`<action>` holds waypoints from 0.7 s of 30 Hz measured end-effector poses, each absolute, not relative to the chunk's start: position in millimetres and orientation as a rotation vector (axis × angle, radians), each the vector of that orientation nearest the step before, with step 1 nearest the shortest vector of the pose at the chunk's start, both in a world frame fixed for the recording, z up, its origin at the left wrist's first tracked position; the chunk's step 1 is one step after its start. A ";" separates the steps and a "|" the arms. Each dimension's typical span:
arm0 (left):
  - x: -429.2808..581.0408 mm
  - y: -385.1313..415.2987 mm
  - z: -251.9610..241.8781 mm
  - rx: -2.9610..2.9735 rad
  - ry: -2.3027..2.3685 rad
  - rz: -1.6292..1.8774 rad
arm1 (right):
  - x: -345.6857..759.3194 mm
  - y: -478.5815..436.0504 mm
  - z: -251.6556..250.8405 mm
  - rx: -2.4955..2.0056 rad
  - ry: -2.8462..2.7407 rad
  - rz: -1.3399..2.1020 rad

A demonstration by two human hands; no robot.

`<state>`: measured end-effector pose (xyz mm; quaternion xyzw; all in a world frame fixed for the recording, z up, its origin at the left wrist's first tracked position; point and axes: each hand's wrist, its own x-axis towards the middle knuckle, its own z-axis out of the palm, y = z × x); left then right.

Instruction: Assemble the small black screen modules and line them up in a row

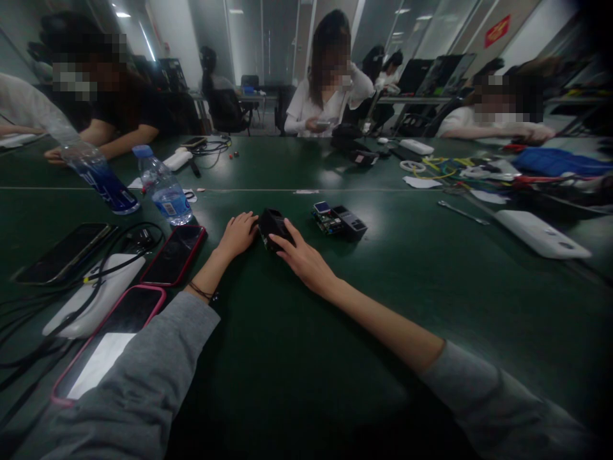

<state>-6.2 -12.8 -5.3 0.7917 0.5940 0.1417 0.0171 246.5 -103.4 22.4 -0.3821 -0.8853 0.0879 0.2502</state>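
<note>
A small black box-shaped case (272, 223) stands on the green table in front of me, and a bit of circuit board shows at its lower edge. My right hand (306, 255) grips it from the right, fingers over its top and side. Beside its left edge, my left hand (241, 231) lies on the table with its fingers stretched out; whether the fingertips touch the case I cannot tell. To the right lie an exposed circuit board (327, 220) with a small screen and a dark grey case part (350, 221), close against each other.
Phones (176, 255), a white power strip (96, 294) and black cables crowd the left, with two water bottles (170, 195) behind. At right are another white power strip (541, 233), a metal tool (462, 212) and tangled wires (460, 169). Several people sit across the table.
</note>
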 end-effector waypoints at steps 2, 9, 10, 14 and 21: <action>-7.3 -12.9 -5.3 2.464 1.837 0.427 | 249.7 -104.6 25.5 -1.035 -2.369 0.194; -6.5 -13.3 -4.5 2.462 1.844 0.425 | 267.5 -92.1 27.8 -1.094 -2.204 0.018; -6.3 -13.1 -4.4 2.463 1.843 0.424 | 269.7 -88.1 25.7 -1.107 -2.177 0.008; -6.4 -12.9 -5.1 2.452 1.843 0.432 | 275.0 -76.3 15.3 -1.142 -2.182 0.035; -7.1 -12.5 -7.3 2.462 1.845 0.417 | 271.3 -75.5 12.4 -1.066 -2.362 -0.005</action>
